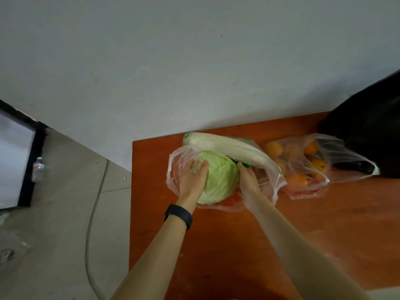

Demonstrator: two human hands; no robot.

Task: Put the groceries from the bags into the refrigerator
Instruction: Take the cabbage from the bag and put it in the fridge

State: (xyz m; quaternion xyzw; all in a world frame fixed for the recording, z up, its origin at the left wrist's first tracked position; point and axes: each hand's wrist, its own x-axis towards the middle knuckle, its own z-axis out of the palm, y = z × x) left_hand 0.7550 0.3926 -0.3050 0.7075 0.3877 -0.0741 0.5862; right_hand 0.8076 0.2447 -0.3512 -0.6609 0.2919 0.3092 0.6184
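Observation:
A pale green cabbage (220, 176) sits in an open clear plastic bag (271, 182) on the orange table (281, 234). My left hand (191, 177) is pressed against the cabbage's left side and my right hand (247, 179) against its right side, so both hands grip it. A long white radish (229, 148) lies in the same bag just behind the cabbage. To the right, a second clear bag (337, 156) holds several oranges (299, 179). The refrigerator (15, 161) shows at the far left edge, with a water bottle (38, 168) in its door.
A black bag (368, 131) lies at the table's back right corner against the grey wall. A pale hose or cable (91, 224) runs along the tiled floor between the table and the refrigerator. A black band is on my left wrist.

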